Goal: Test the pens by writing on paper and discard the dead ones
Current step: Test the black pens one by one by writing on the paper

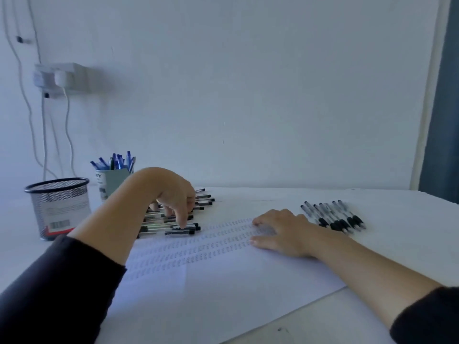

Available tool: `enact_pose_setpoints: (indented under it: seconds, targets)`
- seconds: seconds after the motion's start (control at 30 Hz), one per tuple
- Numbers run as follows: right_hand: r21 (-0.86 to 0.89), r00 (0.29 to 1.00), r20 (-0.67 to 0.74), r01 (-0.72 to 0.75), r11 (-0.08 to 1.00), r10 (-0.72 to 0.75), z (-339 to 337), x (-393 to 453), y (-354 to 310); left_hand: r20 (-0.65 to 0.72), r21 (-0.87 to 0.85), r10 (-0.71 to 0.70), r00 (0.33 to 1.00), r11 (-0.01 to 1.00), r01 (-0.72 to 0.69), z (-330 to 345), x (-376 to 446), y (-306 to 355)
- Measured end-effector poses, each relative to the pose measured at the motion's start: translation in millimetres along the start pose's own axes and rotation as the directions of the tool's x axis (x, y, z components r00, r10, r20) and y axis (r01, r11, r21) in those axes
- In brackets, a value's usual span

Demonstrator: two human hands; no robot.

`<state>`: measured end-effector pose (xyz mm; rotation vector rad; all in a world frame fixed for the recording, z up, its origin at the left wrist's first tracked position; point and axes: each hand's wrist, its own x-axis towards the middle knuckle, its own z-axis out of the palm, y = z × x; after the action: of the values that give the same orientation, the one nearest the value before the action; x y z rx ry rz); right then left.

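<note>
The white table (397,219) is running back to a plain wall, and its near edge is showing at the lower right, where the corner of the paper (223,281) is lying just inside it. The right part of the table behind the paper is bare, while the left part is carrying a black mesh bin (58,207) and, behind it, a pale cup (111,181) standing upright with blue pens (114,162) sticking out. The paper is lying flat in the middle, its upper part covered with rows of short test marks. A pile of black-capped pens (173,219) is lying at the paper's far left corner, and the left hand (171,194) is arching over it, wrist raised, fingers curled downward, with a fingertip (183,225) touching the nearest pen (180,232); whether it is gripping that pen cannot be told. The right hand (280,232) is resting palm down on the paper, fingers spread flat and holding nothing. Just beside it to the right, a row of pens (332,217) is lying side by side on the table. Both forearms are coming out of dark sleeves (49,294).
</note>
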<state>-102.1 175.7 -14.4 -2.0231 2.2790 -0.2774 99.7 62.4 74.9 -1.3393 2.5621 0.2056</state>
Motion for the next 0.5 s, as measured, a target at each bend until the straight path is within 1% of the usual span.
enact_pose_setpoints:
  seconds: [0.07, 0.1, 0.13, 0.2, 0.37, 0.43, 0.5]
  targets:
    - [0.007, 1.0, 0.004, 0.001, 1.0, -0.001, 0.2, 3.1, -0.3, 0.134, 0.056, -0.132, 0.982, 0.991, 0.125, 0.9, -2.3, -9.3]
    - [0.018, 1.0, 0.005, 0.005, 1.0, -0.005, 0.1, 4.4, -0.4, 0.169, 0.079, -0.165, 0.972, 0.985, 0.153, 2.7, -0.3, -12.4]
    - [0.034, 1.0, 0.006, 0.011, 0.999, -0.011, -0.1, 5.1, -0.2, 0.173, 0.112, -0.188, 0.967, 0.979, 0.17, 5.0, 3.4, -15.0]
    - [0.067, 0.999, 0.012, 0.03, 0.997, -0.031, -0.4, 4.9, 0.8, 0.128, 0.162, -0.198, 0.972, 0.971, 0.176, 9.4, 11.5, -19.5]
    - [0.121, 0.998, 0.022, 0.063, 0.991, -0.066, 0.4, 4.3, 3.9, 0.0, 0.109, -0.141, 0.99, 0.984, 0.14, 15.6, 24.9, -19.1]
    - [0.145, 0.997, 0.029, 0.061, 0.988, -0.066, 0.9, 4.2, 4.7, -0.058, 0.138, -0.13, 0.99, 0.981, 0.137, 18.2, 28.6, -16.0]
    - [0.171, 0.998, 0.029, 0.057, 0.984, -0.063, 0.4, 2.9, 4.5, -0.085, 0.173, -0.139, 0.987, 0.973, 0.152, 20.8, 30.6, -12.8]
